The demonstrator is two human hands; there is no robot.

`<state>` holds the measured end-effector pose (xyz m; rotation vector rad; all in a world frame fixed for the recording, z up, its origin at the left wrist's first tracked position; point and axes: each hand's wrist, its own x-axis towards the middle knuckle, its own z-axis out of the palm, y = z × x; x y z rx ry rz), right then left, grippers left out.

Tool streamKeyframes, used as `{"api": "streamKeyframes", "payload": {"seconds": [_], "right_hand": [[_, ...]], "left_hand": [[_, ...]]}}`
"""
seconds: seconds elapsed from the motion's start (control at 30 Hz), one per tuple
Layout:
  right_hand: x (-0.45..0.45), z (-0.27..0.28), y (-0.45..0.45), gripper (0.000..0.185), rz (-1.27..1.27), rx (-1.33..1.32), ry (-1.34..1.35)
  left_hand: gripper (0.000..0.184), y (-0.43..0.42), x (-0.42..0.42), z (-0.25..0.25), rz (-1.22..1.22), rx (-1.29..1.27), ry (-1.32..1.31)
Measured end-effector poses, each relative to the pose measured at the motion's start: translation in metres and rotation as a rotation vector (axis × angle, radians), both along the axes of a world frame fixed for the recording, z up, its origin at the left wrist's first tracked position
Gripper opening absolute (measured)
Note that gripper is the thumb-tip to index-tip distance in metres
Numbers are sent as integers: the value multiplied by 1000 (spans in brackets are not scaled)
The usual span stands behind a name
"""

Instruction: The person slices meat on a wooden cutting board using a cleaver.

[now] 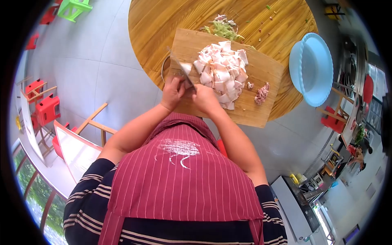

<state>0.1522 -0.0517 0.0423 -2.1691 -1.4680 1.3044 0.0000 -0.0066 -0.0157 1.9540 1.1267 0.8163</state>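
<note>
A wooden cutting board [261, 77] lies at an angle on the round wooden table. Pale pink and white meat pieces [222, 73] are heaped on its middle. My right hand [204, 98] grips a knife [184, 71] whose blade points up and left across the board's left part. Just left of the blade, my left hand [173, 92] has its fingers bent and pressed down near the board's edge; what is under them is hidden. One pale piece [186, 67] lies beside the blade. A small reddish meat pile [262, 94] sits at the board's right.
The round table [155, 24] carries green and white scraps [223, 29] behind the board. A light blue basin [313, 69] stands at its right edge. Red stools [47, 109] and wooden legs are on the left, a green stool [74, 9] at the upper left.
</note>
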Motion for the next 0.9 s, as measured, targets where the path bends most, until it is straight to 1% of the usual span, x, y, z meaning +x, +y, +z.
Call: {"api": "streamKeyframes", "payload": {"seconds": [0.03,0.07,0.13,0.17,0.23,0.27,0.33,0.37,0.4,0.47,0.5,0.63,0.73,0.8,0.9], "right_hand": [[10,1,-2,21,36,66,51],[21,5,-10,21,35,66,50],[36,27,-25,19,-315,-125,199],[35,36,-30,19,-310,-134,198],[31,53,-44,22,-353,-36,160],[26,53,-51,22,-352,-40,157],[7,55,-55,22,-269,292,-7],[3,63,-57,24,-193,191,-37],[-1,65,-60,24,-193,194,-36],[-7,69,-65,26,-50,-61,-99],[-8,73,-66,29,-30,-105,-105],[-9,79,-74,27,-49,-120,-77],[-12,70,-58,26,-35,-178,-43],[-16,55,-38,26,-29,-66,0],[-18,43,-11,26,-18,-11,-5]], "left_hand": [[22,0,-1,1,-7,12,-10],[22,0,-1,1,-7,12,-11],[21,0,-2,6,-9,37,-102],[21,0,-2,5,-3,29,-101],[20,-2,-1,-2,17,26,-94],[20,-3,0,-3,19,22,-97],[20,-2,1,-4,14,67,-53],[20,-2,0,-4,14,70,-54],[20,-3,0,-1,5,55,-19],[21,-1,2,3,-5,41,16],[21,-1,5,4,13,71,-6],[24,-1,8,6,28,119,-26],[25,-1,8,1,59,82,-6],[25,-1,5,1,53,89,0],[24,0,8,0,45,75,23]]}}
